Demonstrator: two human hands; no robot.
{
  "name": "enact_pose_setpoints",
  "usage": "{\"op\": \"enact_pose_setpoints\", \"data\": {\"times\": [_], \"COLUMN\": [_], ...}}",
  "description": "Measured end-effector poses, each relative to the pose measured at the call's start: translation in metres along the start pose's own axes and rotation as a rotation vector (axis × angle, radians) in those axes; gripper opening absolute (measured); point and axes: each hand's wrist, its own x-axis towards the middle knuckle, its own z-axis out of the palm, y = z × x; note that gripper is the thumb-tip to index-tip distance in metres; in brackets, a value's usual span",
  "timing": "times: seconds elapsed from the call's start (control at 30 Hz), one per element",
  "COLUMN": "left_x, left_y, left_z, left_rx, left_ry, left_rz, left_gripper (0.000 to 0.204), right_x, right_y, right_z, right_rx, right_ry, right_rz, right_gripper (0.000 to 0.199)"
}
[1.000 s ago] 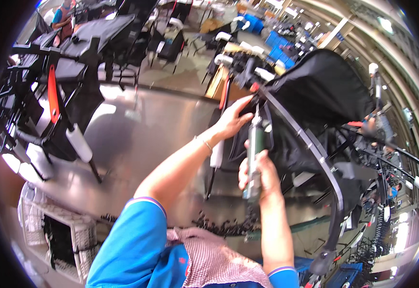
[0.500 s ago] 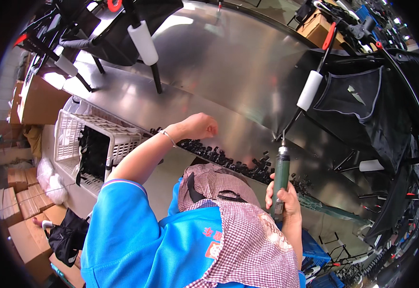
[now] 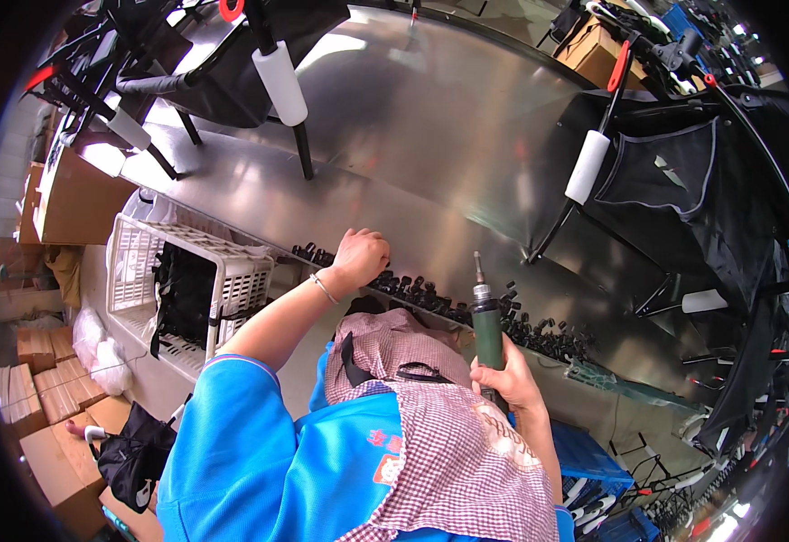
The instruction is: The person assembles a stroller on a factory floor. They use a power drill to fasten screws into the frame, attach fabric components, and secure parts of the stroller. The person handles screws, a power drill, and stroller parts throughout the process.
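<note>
Green screwdriver (image 3: 487,330) upright, tip up, right hand (image 3: 510,379)

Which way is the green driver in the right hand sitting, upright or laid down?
Upright. The right hand grips the green driver by its lower body, bit tip pointing up, clear of the metal table.

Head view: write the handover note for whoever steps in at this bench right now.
Left hand: closed over the row of small black plastic parts along the near edge of the steel bench; whether it holds one cannot be seen.
Right hand: gripping a green powered screwdriver, bit pointing up, away from the work.
Black folding frame with white foam grips lies on the bench to the right; a white crate sits below on the left.
Done: nothing can be confirmed as fastened.
Left: the picked part is not yet at the frame.
</note>
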Motion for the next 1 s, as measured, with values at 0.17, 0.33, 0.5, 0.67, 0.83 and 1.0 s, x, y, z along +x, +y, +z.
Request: {"op": "enact_pose_setpoints", "data": {"times": [0.17,0.33,0.5,0.67,0.83,1.0], "left_x": [0.015,0.018,0.028,0.042,0.072,0.102], "left_y": [0.04,0.079,0.096,0.113,0.134,0.167], "left_z": [-0.028,-0.051,-0.048,-0.052,-0.068,-0.085], "left_rx": [-1.517,-1.844,-1.815,-1.687,-1.484,-1.221], "left_ry": [-0.284,-0.502,-0.525,-0.576,-0.716,-0.784], "left_rz": [-0.358,-0.138,-0.032,0.115,0.313,0.348], "left_gripper": [0.012,0.008,0.007,0.009,0.011,0.024], "right_x": [-0.007,-0.015,-0.025,-0.033,-0.046,-0.052], "right_y": [-0.015,-0.021,-0.016,-0.021,-0.027,-0.034], "right_z": [0.015,0.013,-0.001,-0.016,-0.031,-0.036], "right_rx": [-0.516,-0.541,-0.557,-0.446,0.216,0.153], "right_ry": [0.073,0.069,0.096,0.069,-0.19,-0.075], "right_rz": [-0.053,-0.097,-0.088,-0.058,0.026,-0.074], "right_gripper": [0.097,0.096,0.092,0.087,0.087,0.084]}}
